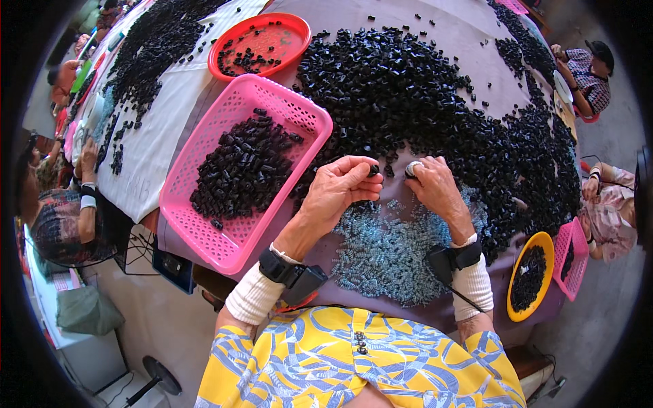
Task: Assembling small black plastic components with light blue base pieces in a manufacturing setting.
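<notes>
My left hand [340, 185] is closed, pinching a small black plastic part [373, 171] between thumb and fingertips. Just to its right, my right hand [437, 188] is closed too, its fingers curled in; a bit of black shows at the tips, too small and covered to name. One fingertip there has a whitish wrapping. Below both hands spreads a pile of small pale-blue pieces [388, 262] that look like little coil springs. Beyond the hands rises a big heap of black plastic parts [388, 88]. A pink basket [178, 178] with similar black parts stands left of my left hand.
A red round tray [294, 28] with scattered black parts lies behind the basket. At the right table edge are a yellow bowl [511, 289] and a smaller pink basket [578, 262]. People sit along both sides. More black parts [146, 54] cover the white cloth at far left.
</notes>
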Demonstrator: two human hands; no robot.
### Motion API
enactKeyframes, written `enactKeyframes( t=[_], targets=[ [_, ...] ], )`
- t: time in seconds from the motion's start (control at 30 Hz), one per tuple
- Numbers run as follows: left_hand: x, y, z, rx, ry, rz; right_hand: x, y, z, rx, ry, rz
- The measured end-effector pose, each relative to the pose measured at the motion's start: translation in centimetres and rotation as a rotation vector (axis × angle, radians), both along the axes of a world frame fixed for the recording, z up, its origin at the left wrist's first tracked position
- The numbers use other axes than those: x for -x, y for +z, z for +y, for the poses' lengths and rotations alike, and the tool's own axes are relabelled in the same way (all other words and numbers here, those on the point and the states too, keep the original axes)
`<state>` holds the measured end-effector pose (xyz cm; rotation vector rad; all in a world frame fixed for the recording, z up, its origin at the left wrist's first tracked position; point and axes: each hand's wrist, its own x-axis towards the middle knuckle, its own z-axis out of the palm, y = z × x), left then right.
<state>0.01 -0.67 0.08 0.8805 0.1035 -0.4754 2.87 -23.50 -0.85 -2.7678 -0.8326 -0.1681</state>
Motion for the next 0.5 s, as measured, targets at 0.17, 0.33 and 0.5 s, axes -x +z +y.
enactKeyframes(
  t=[0.17,0.33,0.5],
  targets=[
    [-0.1,-0.4,-0.4,0.020,-0.020,-0.007,0.2,0.4,-0.3,-0.206,-0.060,0.035],
    [0.0,-0.7,-0.6,-0.041,-0.022,0.005,0.7,2.7,1.7,-0.625,-0.068,0.170],
    [0.1,-0.6,-1.1,-0.100,-0.032,-0.068,0.6,3.6,3.2,-0.628,0.024,0.164]
  ],
)
